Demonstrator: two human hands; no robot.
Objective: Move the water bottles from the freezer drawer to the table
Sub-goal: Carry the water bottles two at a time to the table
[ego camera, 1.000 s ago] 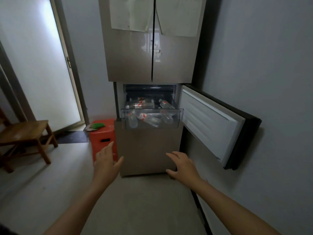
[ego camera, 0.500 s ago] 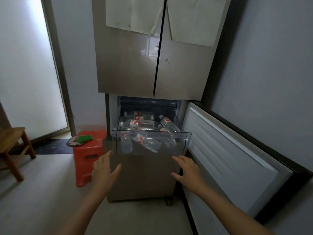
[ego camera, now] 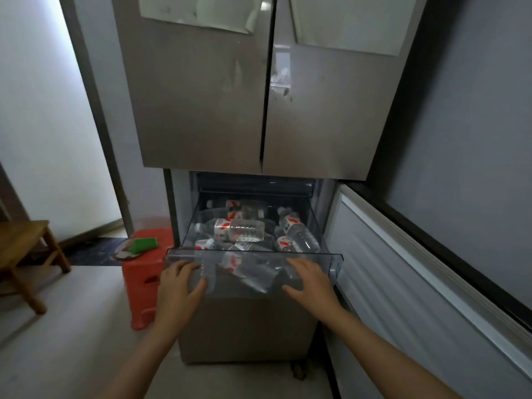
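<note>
A clear plastic freezer drawer (ego camera: pixel 335 259) stands pulled out of the fridge, below its two upper doors. Several clear water bottles with red and white labels lie jumbled in it; one lies crosswise on top (ego camera: pixel 233 228), another at the right (ego camera: pixel 299 234). My left hand (ego camera: pixel 180 286) is at the left part of the drawer's front wall, fingers spread over it. At the right part of that wall my right hand (ego camera: pixel 309 282) has its fingers extended against the plastic. Neither hand holds a bottle.
The freezer door (ego camera: pixel 417 272) hangs open to the right, close beside my right arm. A red plastic stool (ego camera: pixel 144 272) with a green item on it stands left of the fridge. A wooden stool (ego camera: pixel 23 249) is at the far left. Grey wall on the right.
I have come closer to the fridge. Both hands rose from below the drawer and now reach its front wall.
</note>
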